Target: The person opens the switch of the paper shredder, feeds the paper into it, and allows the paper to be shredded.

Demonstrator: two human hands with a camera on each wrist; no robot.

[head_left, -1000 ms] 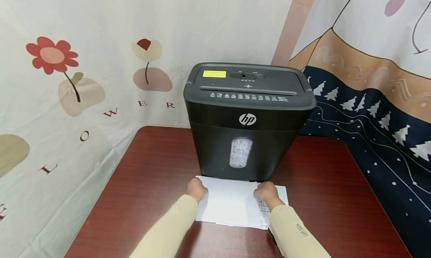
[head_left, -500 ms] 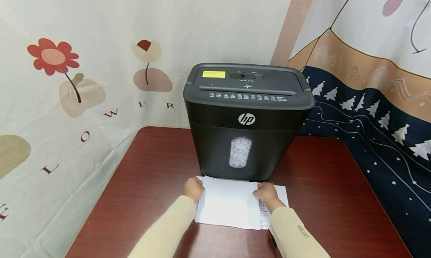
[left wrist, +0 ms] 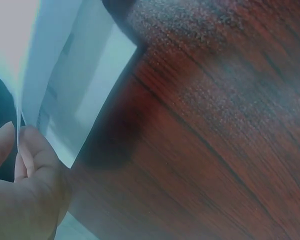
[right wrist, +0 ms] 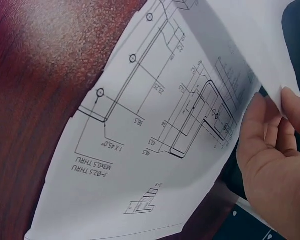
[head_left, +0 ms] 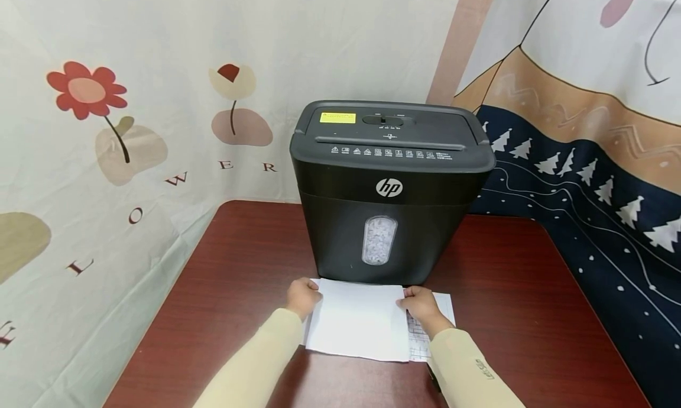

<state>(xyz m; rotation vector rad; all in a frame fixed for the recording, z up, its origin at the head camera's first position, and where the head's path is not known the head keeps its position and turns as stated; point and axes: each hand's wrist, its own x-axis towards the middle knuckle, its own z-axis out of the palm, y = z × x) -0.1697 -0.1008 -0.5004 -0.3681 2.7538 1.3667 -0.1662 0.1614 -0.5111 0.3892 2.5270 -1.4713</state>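
A blank white sheet of paper (head_left: 357, 322) is stretched between both hands, in front of the shredder. My left hand (head_left: 304, 297) pinches its left edge near the far corner; in the left wrist view the thumb and fingers (left wrist: 35, 150) meet on the edge. On the other side my right hand (head_left: 420, 304) pinches the right edge between thumb and fingers, as the right wrist view also shows. Under the sheet lies more paper, a printed technical drawing (right wrist: 140, 130) with dimension lines, sticking out at the right (head_left: 443, 306).
A black HP paper shredder (head_left: 340, 236) stands upright at the back, its window (head_left: 379, 240) showing white shreds. The feed slot (head_left: 391, 143) runs across its top. Beneath everything is a dark red wood table (head_left: 239, 266), with printed curtains (head_left: 175, 53) behind it.
Both hands have shifted slightly left with the top sheet, the left hand more. The sheet has lifted off the papers below and its edges now show apart from them. The shredder stays put.
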